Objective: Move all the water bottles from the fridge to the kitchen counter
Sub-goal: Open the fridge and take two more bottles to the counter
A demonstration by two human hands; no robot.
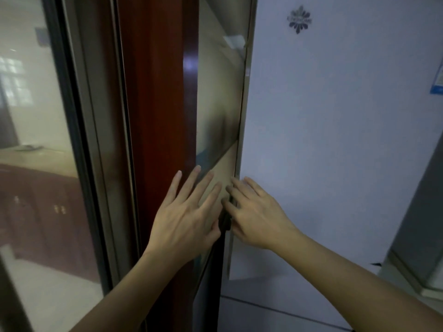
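Note:
A white fridge door (335, 140) fills the right half of the view, closed, with a snowflake emblem near its top. My right hand (254, 212) rests on the door's left edge, its fingertips curled into the narrow gap beside the fridge's side. My left hand (187, 216) hovers flat with fingers spread, just left of that gap, over the fridge's beige side panel (215, 116). No water bottles are visible; the inside of the fridge is hidden.
A dark red wooden post (155, 116) stands close to the fridge's left side. Left of it a glass sliding door (43, 140) shows a counter and brown cabinets beyond. A blue label (437, 80) sits at the fridge's right edge. A second fridge door lies below.

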